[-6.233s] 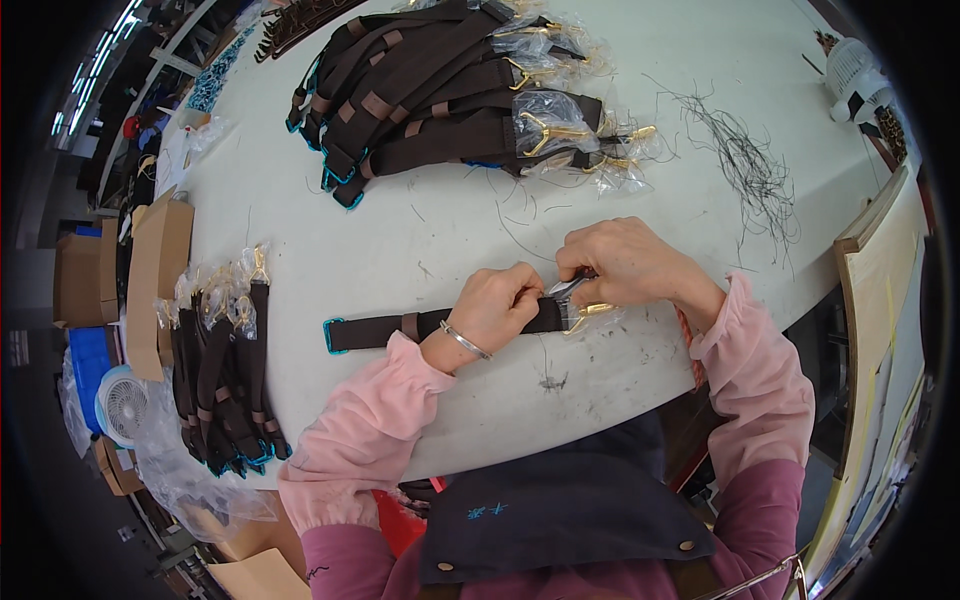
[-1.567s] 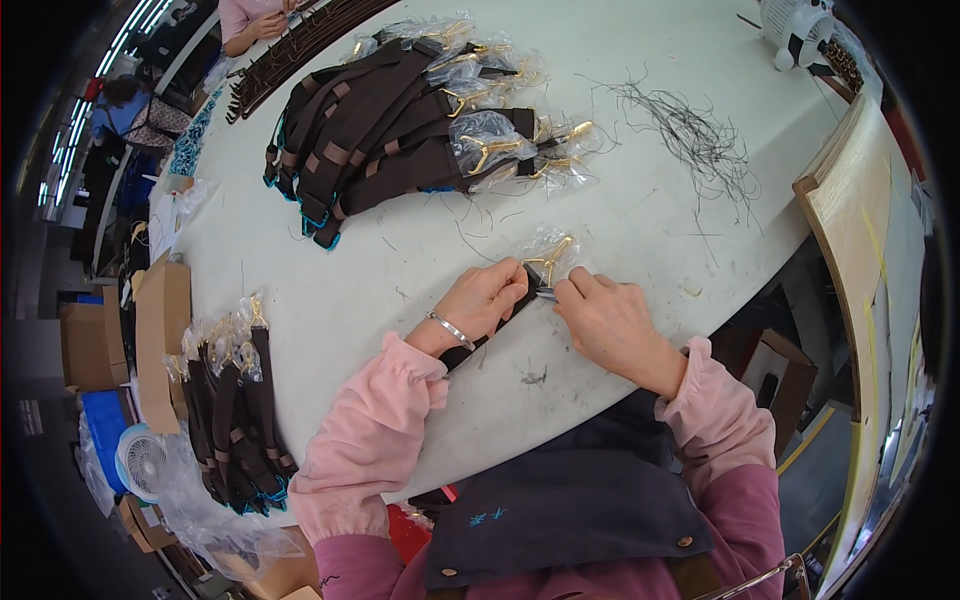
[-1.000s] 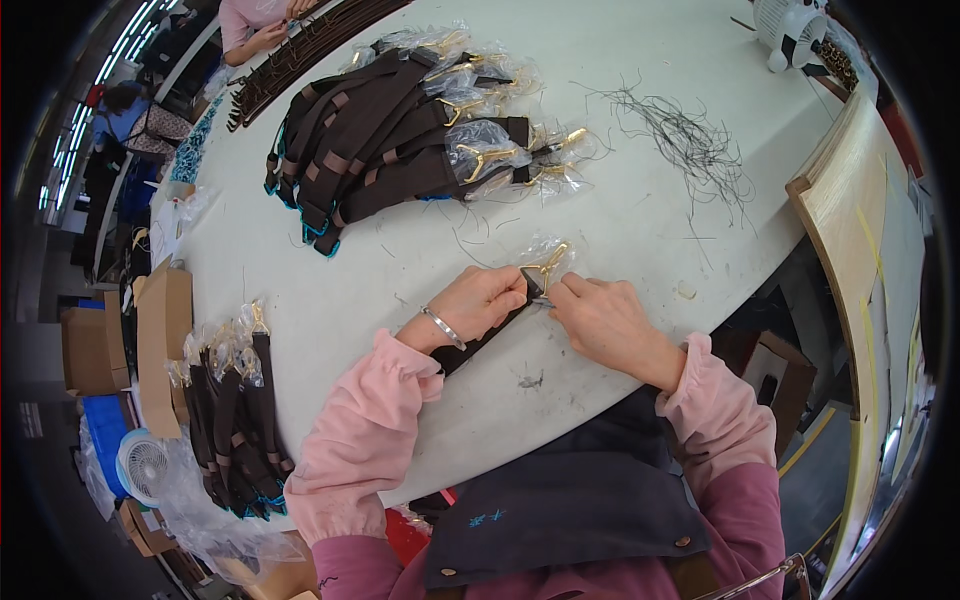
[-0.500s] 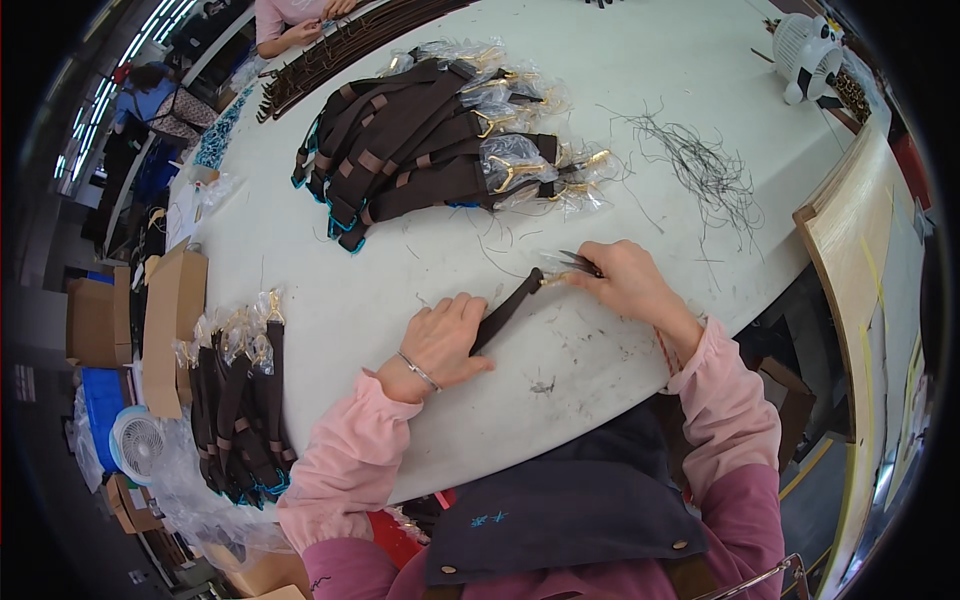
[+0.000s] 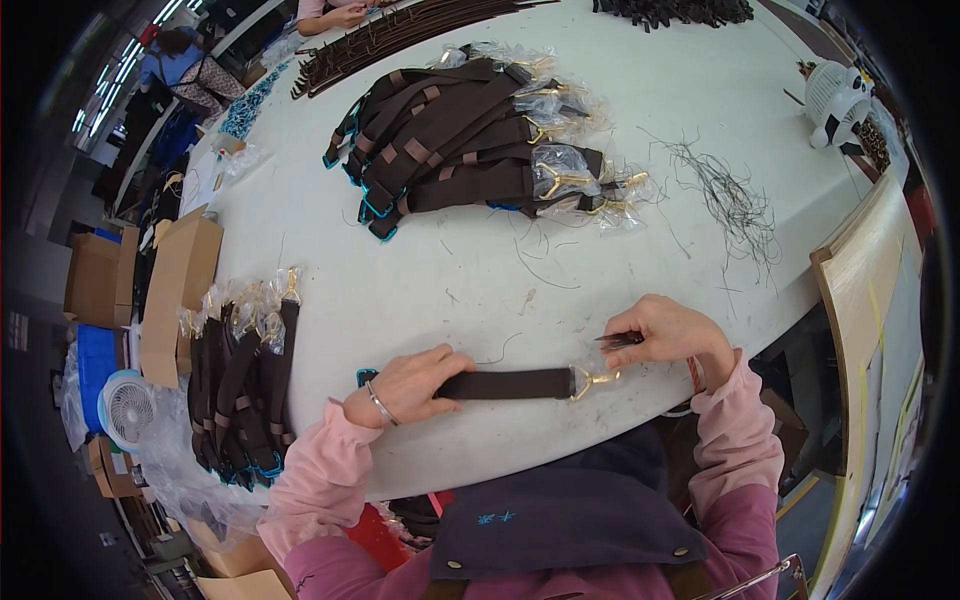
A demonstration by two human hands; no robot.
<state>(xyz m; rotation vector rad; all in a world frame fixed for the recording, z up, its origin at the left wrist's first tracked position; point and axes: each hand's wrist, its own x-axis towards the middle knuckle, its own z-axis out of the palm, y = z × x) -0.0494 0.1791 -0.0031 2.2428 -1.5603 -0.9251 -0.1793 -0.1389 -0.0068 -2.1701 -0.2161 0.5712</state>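
A dark brown webbing strap (image 5: 515, 384) lies flat across the near part of the table. My left hand (image 5: 412, 383) is closed over its left part, hiding some of it, and a bit of teal-edged buckle (image 5: 367, 377) shows past the wrist. At the right end sits a gold metal hook (image 5: 592, 381), with what looks like clear plastic about it. My right hand (image 5: 660, 332) is closed around small dark thread snips (image 5: 620, 341), whose tips point left. Its lower fingers are close to the hook; whether they touch it I cannot tell.
A big pile of similar straps (image 5: 440, 150) with bagged gold hooks lies farther back; a smaller pile (image 5: 240, 390) is at the left edge. Loose dark threads (image 5: 735, 205) lie at the right. A white fan (image 5: 835, 100) stands far right. A co-worker's hands (image 5: 350, 14) are at the far edge.
The strap has come nearer to me and now lies flat instead of slanting up. Both hands have moved toward me, the left also leftward. The view has shifted slightly.
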